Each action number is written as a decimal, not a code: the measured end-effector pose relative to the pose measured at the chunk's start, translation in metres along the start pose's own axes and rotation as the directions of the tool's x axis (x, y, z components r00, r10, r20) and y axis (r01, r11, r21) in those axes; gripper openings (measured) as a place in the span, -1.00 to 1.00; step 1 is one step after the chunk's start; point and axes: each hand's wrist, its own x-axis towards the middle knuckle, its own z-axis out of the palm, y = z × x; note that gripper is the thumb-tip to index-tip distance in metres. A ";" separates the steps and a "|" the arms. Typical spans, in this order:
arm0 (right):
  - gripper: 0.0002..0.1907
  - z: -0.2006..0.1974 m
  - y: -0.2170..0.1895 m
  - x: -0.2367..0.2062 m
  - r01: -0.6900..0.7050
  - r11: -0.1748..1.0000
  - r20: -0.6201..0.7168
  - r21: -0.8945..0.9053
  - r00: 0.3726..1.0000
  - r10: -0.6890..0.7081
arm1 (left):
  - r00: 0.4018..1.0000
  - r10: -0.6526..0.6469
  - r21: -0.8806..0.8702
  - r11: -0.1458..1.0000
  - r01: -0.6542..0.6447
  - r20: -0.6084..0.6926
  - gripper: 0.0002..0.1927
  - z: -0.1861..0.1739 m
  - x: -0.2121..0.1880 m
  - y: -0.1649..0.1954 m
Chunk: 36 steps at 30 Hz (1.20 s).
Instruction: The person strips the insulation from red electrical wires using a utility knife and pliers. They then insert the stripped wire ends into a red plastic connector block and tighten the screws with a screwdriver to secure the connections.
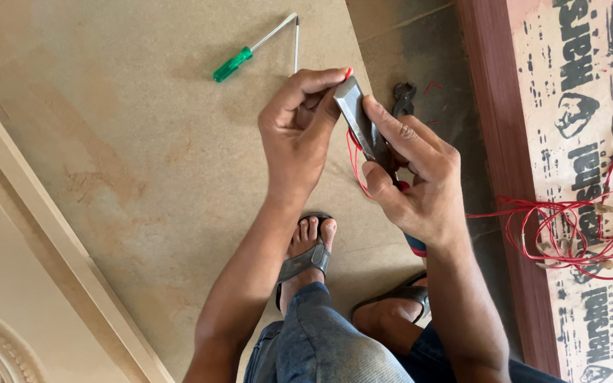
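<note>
Clearly, your feet were closest to trouble: both sat in open sandals [305, 264] on the tan floor [129, 163] directly under your hands, so anything that dropped from your grip would probably have landed on bare toes.

Just above them, your right hand [420, 186] was closed round the handles of a pair of pliers [357, 117], the grey head pointing up toward your left thumb. Your left hand [298, 135] was pinched shut on the end of a thin red wire [354, 162], fingertips touching or nearly touching the tool's head, while the strand looped down between your two palms. That closeness was the main risk I judged: a squeeze that slipped off the insulation could have nipped your thumb or forefinger, and too hard a bite would likely have cut the conductor instead of only the sheath. I couldn't tell how far the head was closed on the strand.

Farther out, a second dark plier-like tool [404, 98] lay on the floor just beyond your right fingers, and a green-handled screwdriver [250, 51] lay well apart at upper left. Off to your right, a tangle of red wire coil [582, 234] rested on a printed board [590, 142]; a tug on the strand might have dragged that bundle or knotted it.
</note>
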 end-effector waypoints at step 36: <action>-0.40 0.098 0.180 0.065 -0.045 0.884 -0.022 -0.465 0.999 0.039 | 0.957 -0.281 -0.188 0.946 0.264 -0.073 -0.82 -0.052 0.013 -0.046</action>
